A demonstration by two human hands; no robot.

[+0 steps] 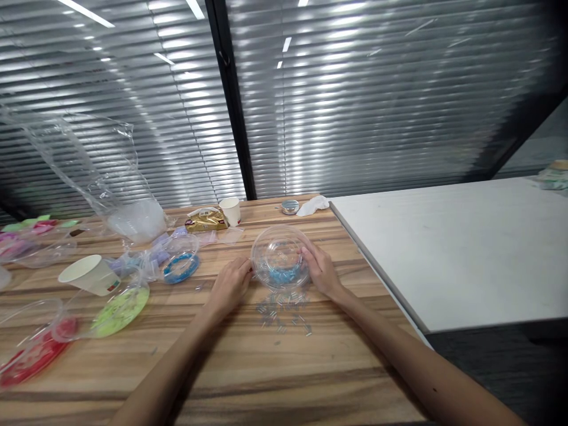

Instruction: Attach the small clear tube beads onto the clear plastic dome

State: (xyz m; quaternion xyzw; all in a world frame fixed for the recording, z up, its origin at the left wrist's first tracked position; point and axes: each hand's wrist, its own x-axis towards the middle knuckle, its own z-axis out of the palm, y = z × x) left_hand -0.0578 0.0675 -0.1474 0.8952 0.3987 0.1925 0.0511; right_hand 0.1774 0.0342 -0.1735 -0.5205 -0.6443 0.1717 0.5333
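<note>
A clear round plastic bowl is held tilted above the wooden table, with light-blue material showing through its lower part. I cannot tell if all of that blue lies inside the bowl or partly behind it. My left hand has its fingers closed at the bowl's left edge. On the opposite side, my right hand grips the rim, thumb and fingers bent around it. Just below the bowl, small clear and silvery tube-like pieces are scattered over the wood.
Leftward on the table lie a clear container with a blue ring, green and red containers, and a tipped paper cup. Behind are a gold packet, an upright cup, a small round tin and a tissue.
</note>
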